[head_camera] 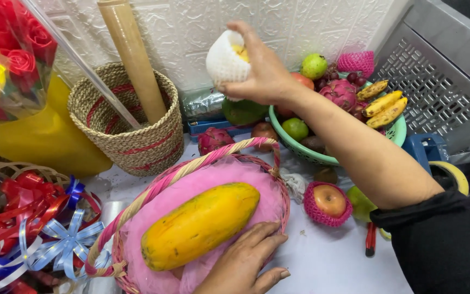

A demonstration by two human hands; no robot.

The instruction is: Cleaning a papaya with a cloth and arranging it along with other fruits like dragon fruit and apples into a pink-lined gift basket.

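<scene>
The fruit (240, 52) in the right hand (262, 71) shows only a yellow patch through its white foam net (225, 62); its kind cannot be told. The left hand (244, 262) is cut off at the wrist by the bottom edge. The pink basket (276, 188) loses its near rim there too. The right forearm hides part of the green bowl (300, 152). The red roses (17, 49) and ribbon bows (39, 228) run off the left edge. The cardboard tube (134, 60) is cropped at the top.
</scene>
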